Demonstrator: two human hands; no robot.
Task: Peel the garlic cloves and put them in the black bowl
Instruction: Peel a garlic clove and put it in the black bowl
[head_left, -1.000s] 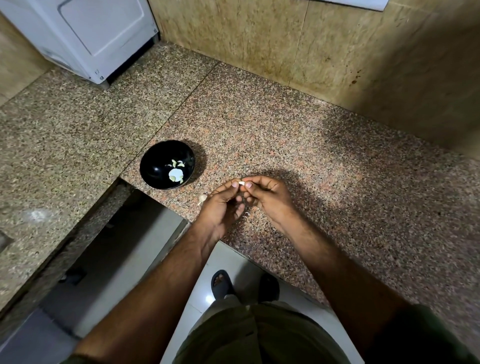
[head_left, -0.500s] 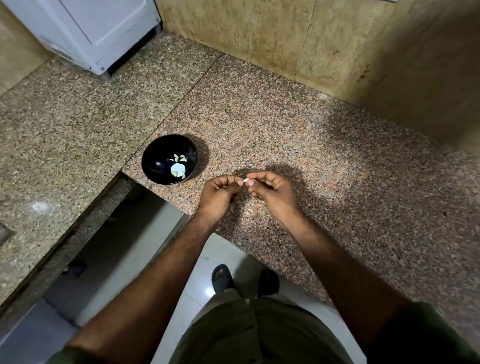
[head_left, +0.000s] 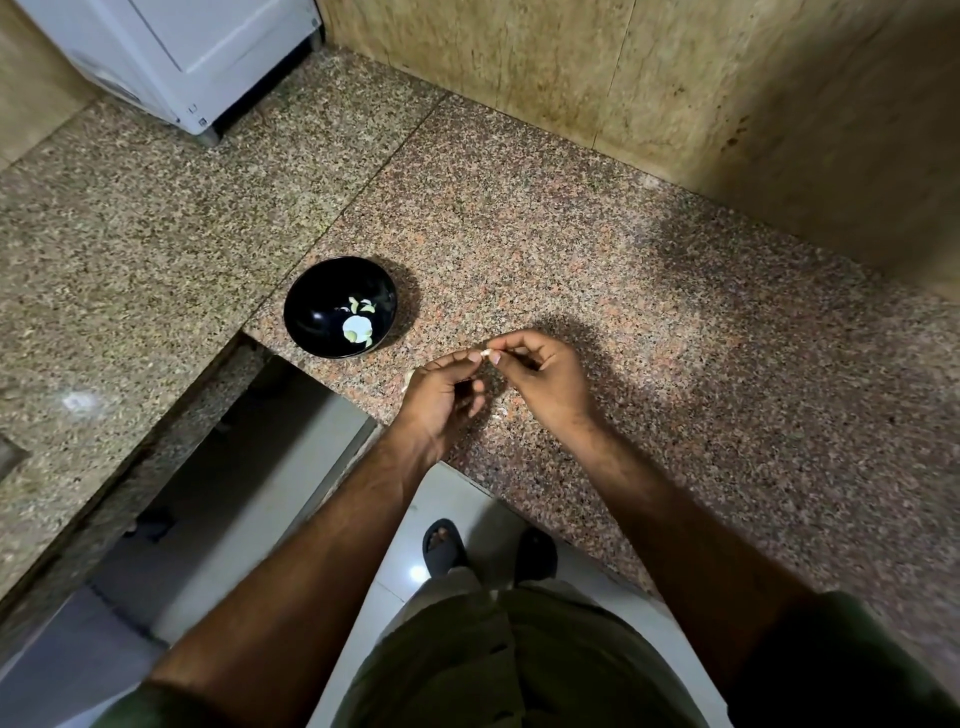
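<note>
A small whitish garlic clove (head_left: 485, 353) is pinched between the fingertips of both hands, just above the granite counter. My left hand (head_left: 441, 397) holds it from the left with curled fingers, and my right hand (head_left: 545, 382) pinches it from the right. The black bowl (head_left: 311, 304) stands on the counter to the left of my hands, close to the counter's corner edge. Several pale peeled cloves (head_left: 358, 325) lie in its bottom. A scrap of pale skin (head_left: 409, 375) shows on the counter just behind my left hand.
The speckled granite counter (head_left: 649, 291) runs in an L around a gap in front of me. A white appliance (head_left: 176, 57) stands at the back left. A tiled wall (head_left: 623, 78) closes the back. The counter edge lies right below my wrists.
Both hands have stayed together on the clove, working it with small finger movements. The view has shifted slightly; the bowl has not moved.
</note>
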